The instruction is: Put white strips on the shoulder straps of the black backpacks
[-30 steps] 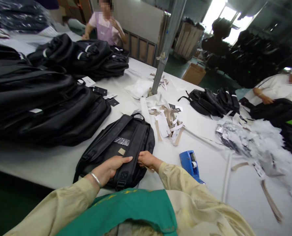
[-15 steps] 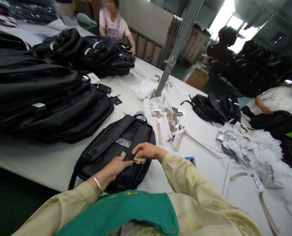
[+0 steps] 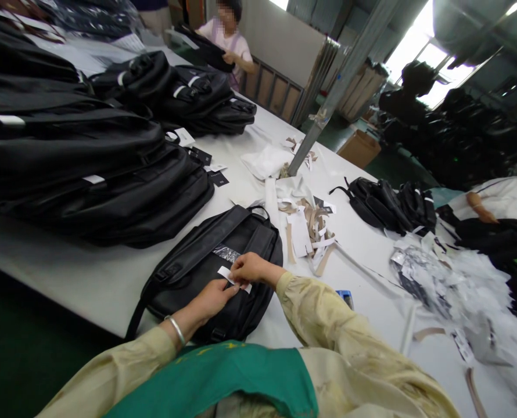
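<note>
A black backpack lies in front of me with its shoulder straps facing up. Over the lower part of one strap is a short white strip, paper or tape by its look. My left hand pinches the strip's near edge between thumb and fingers. The fingers of my right hand close on the strip's middle, hiding part of it. Between the straps shows a shiny piece of clear plastic, just beyond my fingers.
Stacked black backpacks fill the left. Tan and white strip scraps lie by a metal post. On the right are a blue object, crumpled white plastic and more bags. Two people handle bags across the table.
The strip between my hands showed tan and folded; now its white face shows, stretched across the strap. The person at the back has raised a black bag. My view has shifted slightly.
</note>
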### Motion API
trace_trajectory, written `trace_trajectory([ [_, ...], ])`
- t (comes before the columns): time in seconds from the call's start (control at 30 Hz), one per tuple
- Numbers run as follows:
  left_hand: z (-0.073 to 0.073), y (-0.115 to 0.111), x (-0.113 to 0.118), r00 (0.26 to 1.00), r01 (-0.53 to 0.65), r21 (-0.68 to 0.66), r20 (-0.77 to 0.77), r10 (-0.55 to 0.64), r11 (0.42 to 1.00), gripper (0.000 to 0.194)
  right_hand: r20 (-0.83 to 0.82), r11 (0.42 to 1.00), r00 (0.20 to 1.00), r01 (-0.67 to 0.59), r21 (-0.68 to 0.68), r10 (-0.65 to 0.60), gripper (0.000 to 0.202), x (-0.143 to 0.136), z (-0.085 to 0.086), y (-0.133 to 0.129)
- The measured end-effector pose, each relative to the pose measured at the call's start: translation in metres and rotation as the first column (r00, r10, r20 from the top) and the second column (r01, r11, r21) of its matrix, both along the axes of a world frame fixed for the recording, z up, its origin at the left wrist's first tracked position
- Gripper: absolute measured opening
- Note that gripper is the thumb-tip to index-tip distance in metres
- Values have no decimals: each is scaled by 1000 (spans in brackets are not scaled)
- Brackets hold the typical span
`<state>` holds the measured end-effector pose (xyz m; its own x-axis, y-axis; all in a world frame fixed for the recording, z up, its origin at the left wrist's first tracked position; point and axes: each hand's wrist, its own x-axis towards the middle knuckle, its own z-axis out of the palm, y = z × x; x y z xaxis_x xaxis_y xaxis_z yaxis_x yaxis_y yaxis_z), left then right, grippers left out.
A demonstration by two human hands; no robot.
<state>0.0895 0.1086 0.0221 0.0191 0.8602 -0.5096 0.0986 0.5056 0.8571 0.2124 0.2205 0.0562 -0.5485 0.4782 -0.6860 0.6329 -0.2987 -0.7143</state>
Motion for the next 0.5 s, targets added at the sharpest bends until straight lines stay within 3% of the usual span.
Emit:
trace_trajectory([
  [0.1,-3,2,-3,999,-19,25,-29,20,1000,40,8,998,1000,-10,68,9,15,-5,2,0],
  [0.3,4,3,-6,998,-45,28,-40,46,999,35,37,997,999,-32,68,30,13,5,4,1],
  [0.4,4,3,-1,992,-66,14,-107,67,998,35,123,978,985,-143,154,125,10,4,8,1],
  [0.5,1,3,1,985,-89,16,-149,90,996,34,265,909,933,-315,274,243,10,-2,13,1],
])
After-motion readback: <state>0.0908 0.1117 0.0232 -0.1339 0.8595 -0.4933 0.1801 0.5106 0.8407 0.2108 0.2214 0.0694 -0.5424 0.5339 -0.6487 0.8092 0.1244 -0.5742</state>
